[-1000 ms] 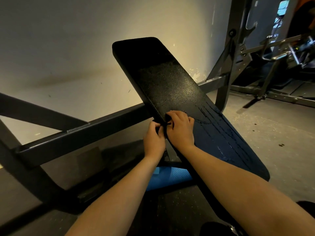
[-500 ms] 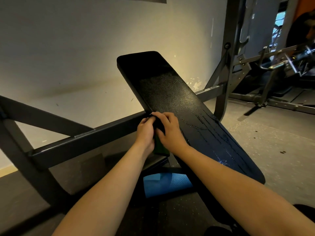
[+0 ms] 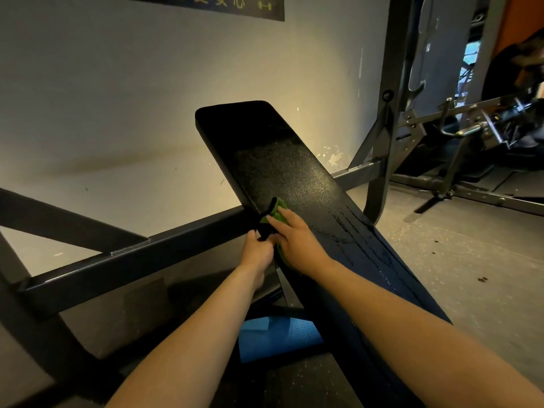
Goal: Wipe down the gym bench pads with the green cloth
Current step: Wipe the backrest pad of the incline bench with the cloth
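Observation:
The black inclined bench pad [image 3: 294, 178] runs from the upper middle down to the lower right, and wet streaks shine on its lower half. The green cloth [image 3: 279, 212] lies bunched over the pad's left edge, about halfway up. My right hand [image 3: 297, 242] presses on the cloth with fairly straight fingers. My left hand [image 3: 259, 256] is beside the pad's edge, its fingers curled round a dark fold of the cloth that sticks up from the fist. Much of the cloth is hidden under both hands.
A dark steel crossbeam [image 3: 132, 260] passes behind the pad, from left to right. A steel upright [image 3: 391, 113] stands to the right of the pad. A blue mat [image 3: 276, 337] lies on the floor under the bench. Another machine [image 3: 485, 128] stands at the far right.
Both hands have slid up the pad's left edge. The green cloth, hidden a second ago, now shows above my right hand's fingers, which have straightened.

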